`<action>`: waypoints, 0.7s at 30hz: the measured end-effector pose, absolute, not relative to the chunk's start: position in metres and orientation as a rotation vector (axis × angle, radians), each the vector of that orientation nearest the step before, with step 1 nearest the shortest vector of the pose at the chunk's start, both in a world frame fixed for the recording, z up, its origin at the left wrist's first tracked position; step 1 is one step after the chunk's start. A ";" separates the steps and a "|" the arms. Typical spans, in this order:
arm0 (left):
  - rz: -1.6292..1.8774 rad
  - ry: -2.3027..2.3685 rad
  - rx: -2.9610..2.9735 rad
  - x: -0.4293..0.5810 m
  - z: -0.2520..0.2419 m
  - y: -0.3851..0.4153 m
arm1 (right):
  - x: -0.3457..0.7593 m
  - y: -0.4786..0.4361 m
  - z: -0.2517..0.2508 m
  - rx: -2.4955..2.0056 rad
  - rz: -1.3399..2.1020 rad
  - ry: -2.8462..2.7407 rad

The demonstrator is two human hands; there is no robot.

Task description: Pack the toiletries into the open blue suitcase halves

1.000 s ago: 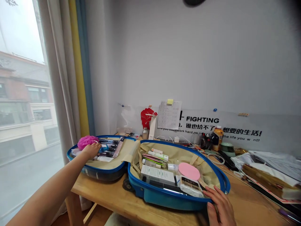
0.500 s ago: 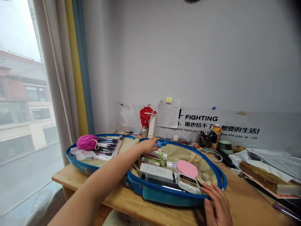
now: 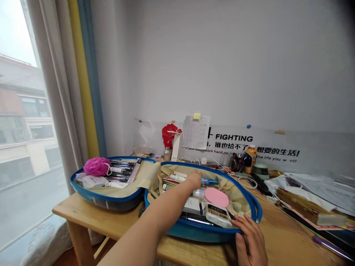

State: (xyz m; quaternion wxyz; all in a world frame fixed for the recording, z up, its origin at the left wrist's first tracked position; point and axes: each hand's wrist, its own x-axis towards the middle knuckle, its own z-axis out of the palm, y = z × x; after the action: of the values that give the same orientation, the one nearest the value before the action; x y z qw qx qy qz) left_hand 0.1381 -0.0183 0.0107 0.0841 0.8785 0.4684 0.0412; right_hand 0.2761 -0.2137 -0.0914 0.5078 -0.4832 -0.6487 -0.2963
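The right hand (image 3: 249, 240), fingers loosely spread, rests on the near rim of the open blue suitcase (image 3: 194, 234), apparently steadying it on the counter (image 3: 80, 210). Farther in, the left hand (image 3: 194, 180) grips a blue-capped bottle (image 3: 210, 181) above the right half, just beyond a pink sponge (image 3: 216, 197). A pink bath puff (image 3: 96, 166) sits in the left half.

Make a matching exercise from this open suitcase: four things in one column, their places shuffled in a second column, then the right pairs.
Things:
1. pink mesh bath pouf
2. bottle with a blue top
3. packet of cotton swabs
4. bottle of orange drink

Places:
A. on the wooden desk, beyond the suitcase
B. in the left hand
C. in the window-side half of the blue suitcase
D. in the other half, near the right hand

Pairs: 1-C, 2-B, 3-D, 4-A
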 end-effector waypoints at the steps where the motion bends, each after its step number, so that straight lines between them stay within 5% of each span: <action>1: 0.117 1.370 2.629 0.137 0.008 -0.018 | 0.276 -0.214 -0.092 -1.166 -0.713 -1.562; 11: 0.072 1.143 2.733 0.122 0.012 -0.013 | 0.276 -0.214 -0.087 -1.152 -0.752 -1.579; 21: 0.373 1.745 2.651 -0.019 0.047 0.035 | 0.277 -0.214 -0.087 -1.156 -0.763 -1.604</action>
State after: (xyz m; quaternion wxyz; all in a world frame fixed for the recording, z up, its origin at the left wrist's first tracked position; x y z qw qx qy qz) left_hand -0.0185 0.0353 0.0465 -0.0268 0.8293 0.5458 0.1166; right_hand 0.2768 -0.2136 -0.0867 0.4892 -0.4757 -0.6601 -0.3142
